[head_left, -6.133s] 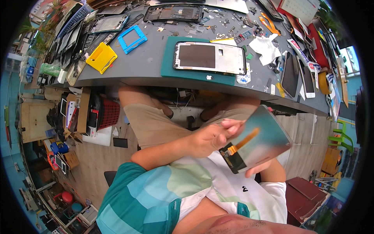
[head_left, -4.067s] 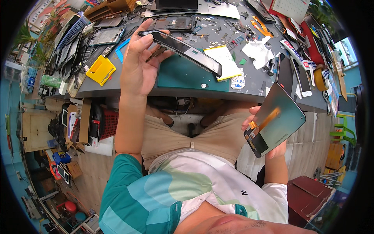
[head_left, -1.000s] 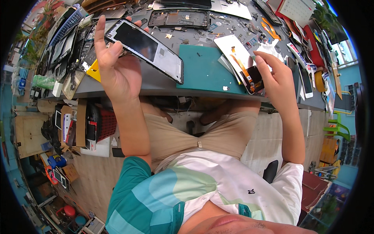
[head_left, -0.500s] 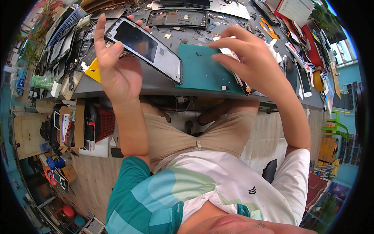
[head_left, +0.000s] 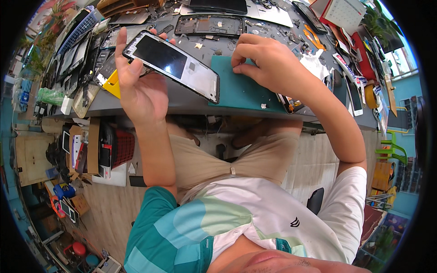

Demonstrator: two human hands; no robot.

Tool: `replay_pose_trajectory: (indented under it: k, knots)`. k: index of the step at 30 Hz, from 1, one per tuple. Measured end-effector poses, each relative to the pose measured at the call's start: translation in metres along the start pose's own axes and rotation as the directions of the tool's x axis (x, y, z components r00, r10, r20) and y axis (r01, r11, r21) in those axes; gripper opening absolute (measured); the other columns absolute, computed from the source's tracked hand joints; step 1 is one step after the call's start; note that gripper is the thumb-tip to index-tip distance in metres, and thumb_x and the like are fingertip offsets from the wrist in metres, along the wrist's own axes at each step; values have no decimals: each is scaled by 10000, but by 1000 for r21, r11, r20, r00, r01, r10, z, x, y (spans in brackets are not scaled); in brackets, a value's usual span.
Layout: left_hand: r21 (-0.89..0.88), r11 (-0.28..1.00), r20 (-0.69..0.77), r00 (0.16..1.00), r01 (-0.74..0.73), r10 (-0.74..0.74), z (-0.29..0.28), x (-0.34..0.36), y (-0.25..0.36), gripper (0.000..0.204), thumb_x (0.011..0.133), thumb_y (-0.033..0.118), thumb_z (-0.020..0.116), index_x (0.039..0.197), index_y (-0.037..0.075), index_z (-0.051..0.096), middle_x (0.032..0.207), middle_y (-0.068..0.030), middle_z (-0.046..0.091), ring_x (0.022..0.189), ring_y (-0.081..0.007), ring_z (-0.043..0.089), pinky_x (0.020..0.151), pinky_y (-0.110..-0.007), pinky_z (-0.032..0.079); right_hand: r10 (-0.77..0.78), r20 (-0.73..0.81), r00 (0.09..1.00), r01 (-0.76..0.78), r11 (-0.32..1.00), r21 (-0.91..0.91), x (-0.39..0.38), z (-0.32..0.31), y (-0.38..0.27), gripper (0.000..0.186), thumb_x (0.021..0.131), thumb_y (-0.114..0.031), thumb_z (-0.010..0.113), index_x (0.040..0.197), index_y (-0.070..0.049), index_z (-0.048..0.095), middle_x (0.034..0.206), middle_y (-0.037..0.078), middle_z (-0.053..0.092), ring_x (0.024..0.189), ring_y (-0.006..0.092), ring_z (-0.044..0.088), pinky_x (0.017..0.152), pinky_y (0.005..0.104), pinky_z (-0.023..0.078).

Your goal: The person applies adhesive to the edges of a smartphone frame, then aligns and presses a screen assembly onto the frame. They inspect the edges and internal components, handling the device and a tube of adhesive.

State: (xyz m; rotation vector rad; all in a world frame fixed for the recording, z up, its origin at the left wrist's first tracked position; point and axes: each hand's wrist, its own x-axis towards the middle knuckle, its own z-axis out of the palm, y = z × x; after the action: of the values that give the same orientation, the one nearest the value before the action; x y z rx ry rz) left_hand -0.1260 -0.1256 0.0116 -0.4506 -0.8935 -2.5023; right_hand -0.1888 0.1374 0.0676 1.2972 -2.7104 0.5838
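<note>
My left hand (head_left: 136, 86) holds up a phone body with a white frame and dark middle (head_left: 175, 63), tilted above the left part of the grey workbench (head_left: 182, 102). My right hand (head_left: 268, 63) is over the green cutting mat (head_left: 241, 88), its fingertips pinched together at the mat's far edge; what they pinch is too small to see. A display panel with an orange flex cable (head_left: 291, 103) lies on the mat's right side, partly under my right wrist.
A black phone frame (head_left: 209, 25) lies behind the mat. Phone screens and parts crowd the bench's left end, with a yellow part (head_left: 114, 84) by my left hand. White tissue (head_left: 323, 63) and tools lie at right. Boxes and a red basket (head_left: 120, 148) stand under the bench.
Over six seconds the left hand picked the phone body off the mat and raised it. The right hand laid the display panel on the mat, then reached left to the mat's far edge.
</note>
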Motion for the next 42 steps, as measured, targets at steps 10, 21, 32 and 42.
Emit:
replay_pose_trajectory:
  k: [10,21,32,42]
  knots:
    - [141,988,64,996,57,-67,32,-5,-21,837,901,255,695,1612,66,296,1435,-276,532,1354,-437,541,1192,-605,426,407,-293,865,-407,911,66,42,-33,170,257,927,-220,772,1093,-25,783,956,98,775,854,194,695,804,344,546]
    - [13,996,138,987,85,-86,31,-8,-28,943,855,53,731,1645,108,218,1415,-244,579,1262,-373,645,1115,-520,524,376,-322,869,-346,927,148,29,-32,93,459,930,-392,803,1265,-81,766,1166,86,785,1020,214,731,921,373,565]
    - [188,981,138,988,44,-71,51,-10,-27,894,865,109,707,1634,82,253,1443,-270,548,1336,-402,593,1161,-539,492,33,-169,985,40,910,412,-35,-9,-33,1202,711,-423,974,1644,-59,309,1343,275,666,1259,402,656,1038,458,532]
    - [103,994,69,996,44,-51,55,-21,-16,893,834,226,594,1646,66,258,1591,-310,398,1479,-446,433,1245,-586,340,125,-84,989,-61,841,538,-34,-5,-41,1165,733,-255,977,1672,-124,300,1322,199,697,1247,343,675,1143,455,496]
